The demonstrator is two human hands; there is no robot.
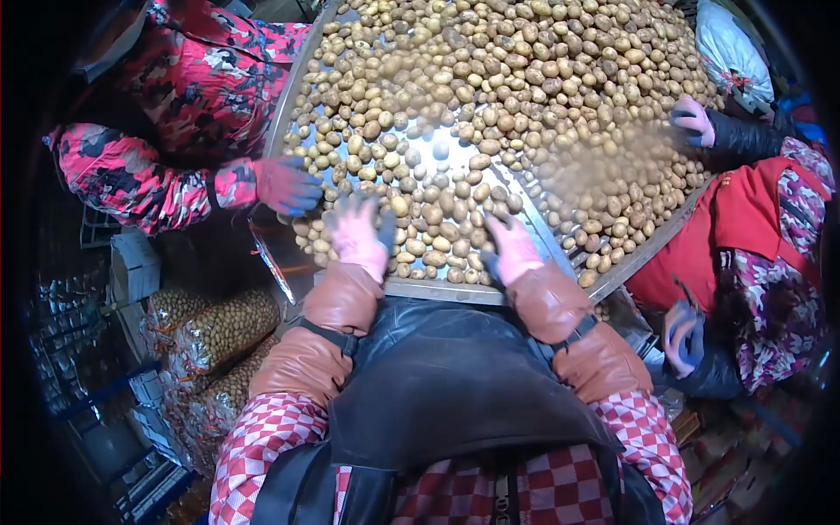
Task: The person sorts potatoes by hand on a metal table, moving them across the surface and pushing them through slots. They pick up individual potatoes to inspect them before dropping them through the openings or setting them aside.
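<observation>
Both my hands wear pink gloves with grey fingers and rest at the near edge of a metal sorting table [404, 285] covered with small potatoes [444, 210]. My left hand [360, 234] lies on the potatoes at the left, its fingers spread and pointing away from me. On the other side of the same group of potatoes, my right hand [514, 247] has its thumb and fingers apart and touches the potatoes beside it. Neither hand is closed around a potato. Parts of the fingertips are blurred or hidden among the potatoes.
A co-worker's gloved hand [289, 185] is at the table's left edge. Another person at the right has one hand [693, 122] by the pile and one [683, 337] lower down. Filled potato bags [229, 332] stand at lower left; a white sack [733, 54] is at upper right.
</observation>
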